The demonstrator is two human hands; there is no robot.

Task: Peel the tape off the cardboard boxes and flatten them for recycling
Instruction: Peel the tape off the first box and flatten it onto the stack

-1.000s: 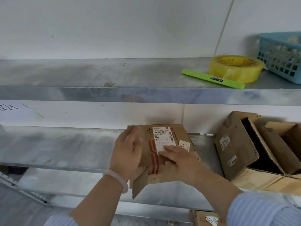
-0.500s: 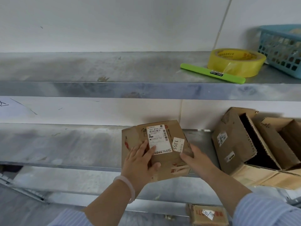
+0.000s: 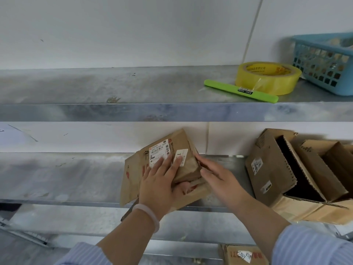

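Note:
A small, partly crushed cardboard box (image 3: 133, 175) with a white shipping label and red print lies tilted at the front edge of the middle metal shelf (image 3: 57, 178). My left hand (image 3: 160, 184) lies over its top, fingers straight across the label and thumb wrapped round the front face, holding it. My right hand (image 3: 219, 180) is beside the box's right end, its straight fingers touching that end. A strip of clear tape shows on the front face between my hands.
Two open cardboard boxes (image 3: 271, 169) lie on their sides at the right of the same shelf. On the upper shelf (image 3: 114, 111) are a yellow tape roll (image 3: 267, 77), a green knife (image 3: 240, 90) and a blue basket (image 3: 324, 62). Another labelled box (image 3: 242, 255) lies below.
The box has turned and tilted, its label now angled to the upper right. My left hand slid onto its top; my right hand moved from the front face to the right end.

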